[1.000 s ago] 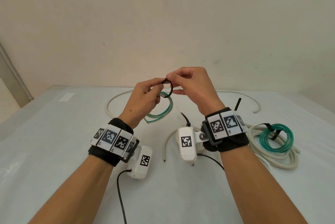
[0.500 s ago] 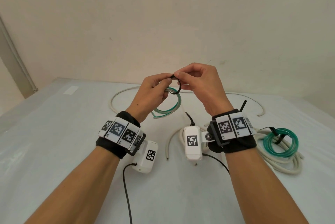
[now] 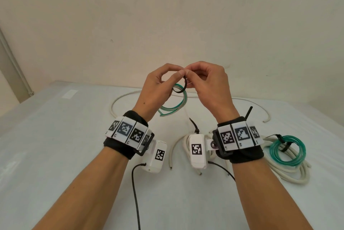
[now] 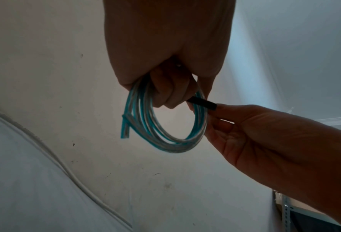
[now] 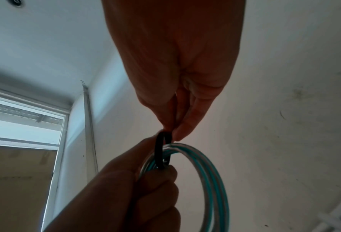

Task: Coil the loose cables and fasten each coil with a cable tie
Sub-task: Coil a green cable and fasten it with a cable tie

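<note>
A small coil of green-and-clear cable [image 3: 175, 105] [image 4: 161, 125] [image 5: 209, 177] hangs in the air above the table, gripped at its top by my left hand [image 3: 158, 88] [image 4: 165, 87] [image 5: 137, 185]. A black cable tie [image 3: 183, 87] [image 4: 202, 103] [image 5: 162, 150] loops round the coil's strands. My right hand [image 3: 204, 82] [image 5: 173, 122] [image 4: 221, 116] pinches the tie's upper end between thumb and fingertips, right beside the left fingertips. The tie's loop still stands wide.
A coiled green tube [image 3: 286, 150] with a black tie lies on a cream coiled cable [image 3: 290, 174] at the right. A long loose cream cable [image 3: 121, 99] curves across the far table. Another black tie [image 3: 194, 125] and cream cable ends [image 3: 173, 155] lie between my wrists.
Both hands rose a little with the coil. The right hand's pinch shifted on the black tie, whose loop now hangs lower and more edge-on.
</note>
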